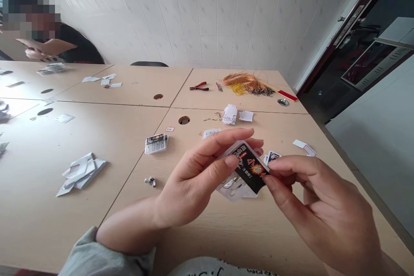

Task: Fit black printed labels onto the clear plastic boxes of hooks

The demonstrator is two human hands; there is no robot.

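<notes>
My left hand (197,181) is closed round a small clear plastic box (230,192) with metal hooks inside, its thumb pressing on the top. A black label (254,170) with red and white print lies slanted across the box. Its right end is pinched between the thumb and forefinger of my right hand (323,198). Just behind the fingers, a black and white card (274,155) shows in part. Under the box, something pale lies on the table, mostly hidden.
Stacked clear boxes (155,143) and small metal pieces (150,181) are left of my hands. White packets (80,172) lie farther left. Beyond are white cards (230,114), pliers (199,86) and orange cords (242,82). A person (77,45) sits at the far left.
</notes>
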